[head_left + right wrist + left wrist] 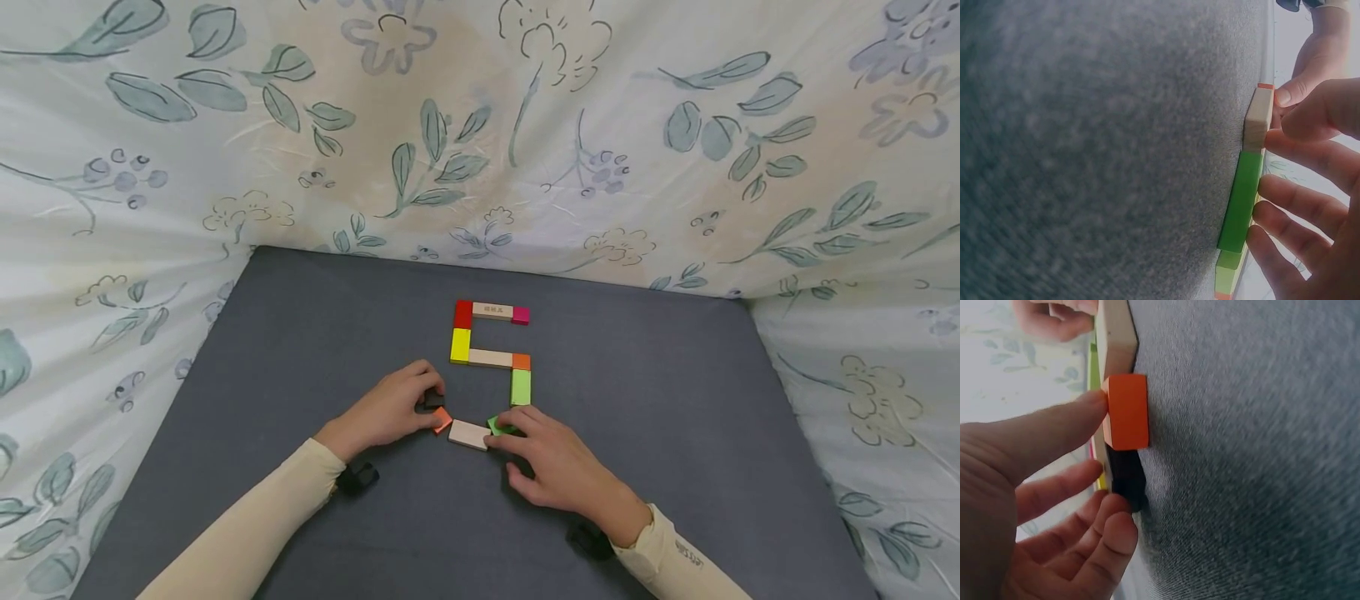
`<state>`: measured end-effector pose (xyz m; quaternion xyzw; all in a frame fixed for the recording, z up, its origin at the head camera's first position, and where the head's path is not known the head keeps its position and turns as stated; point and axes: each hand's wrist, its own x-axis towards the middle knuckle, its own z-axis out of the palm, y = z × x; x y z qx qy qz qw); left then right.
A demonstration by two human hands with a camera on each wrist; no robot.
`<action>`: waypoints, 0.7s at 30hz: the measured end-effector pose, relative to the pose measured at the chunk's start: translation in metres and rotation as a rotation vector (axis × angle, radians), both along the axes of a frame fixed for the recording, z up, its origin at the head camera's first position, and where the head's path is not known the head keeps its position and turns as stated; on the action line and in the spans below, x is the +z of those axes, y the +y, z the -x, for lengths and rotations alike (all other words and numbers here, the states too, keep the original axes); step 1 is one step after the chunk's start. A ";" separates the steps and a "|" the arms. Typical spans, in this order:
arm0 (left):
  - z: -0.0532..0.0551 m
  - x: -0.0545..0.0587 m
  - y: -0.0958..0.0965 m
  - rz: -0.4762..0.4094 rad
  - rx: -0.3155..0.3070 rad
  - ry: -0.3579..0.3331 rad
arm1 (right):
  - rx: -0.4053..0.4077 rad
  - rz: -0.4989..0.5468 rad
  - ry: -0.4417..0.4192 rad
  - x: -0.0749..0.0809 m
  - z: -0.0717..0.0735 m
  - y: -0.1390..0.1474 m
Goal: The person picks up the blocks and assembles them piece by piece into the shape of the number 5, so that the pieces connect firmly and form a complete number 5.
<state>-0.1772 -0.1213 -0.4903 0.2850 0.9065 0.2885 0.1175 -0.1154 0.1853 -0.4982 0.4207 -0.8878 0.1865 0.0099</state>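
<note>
My left hand [386,410] reaches in from the left, its thumb touching the side of a small orange block [1129,412]. Its other fingers bend loosely by a black block [1125,475], partly hidden in the head view. From the right, my right hand [561,460] spreads its fingers along a green block [1241,194] and a plain wooden block [469,435]. One of its fingertips is right at the wooden block's edge, and others rest along the green one. The wooden block lies at a slant between the orange and green blocks.
Farther up the dark grey table [645,375], blocks form an angular line: red [463,315], printed wood [492,311], magenta [521,316], yellow [461,345], wood [491,358], orange [521,362] and light green [521,387]. Flowered cloth [450,150] hangs around the table.
</note>
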 end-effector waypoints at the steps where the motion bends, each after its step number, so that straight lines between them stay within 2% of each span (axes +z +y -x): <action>1: 0.001 0.000 0.000 -0.004 -0.010 -0.002 | 0.001 -0.001 0.002 0.000 0.000 0.000; 11: 0.008 0.005 -0.004 0.006 -0.078 -0.039 | 0.001 -0.009 -0.005 0.000 0.001 0.001; 16: 0.008 0.007 -0.003 0.008 -0.082 -0.045 | -0.006 -0.012 -0.019 0.002 0.001 0.000; 21: 0.009 0.004 -0.003 0.010 -0.079 -0.047 | -0.005 0.000 -0.019 0.002 0.001 0.000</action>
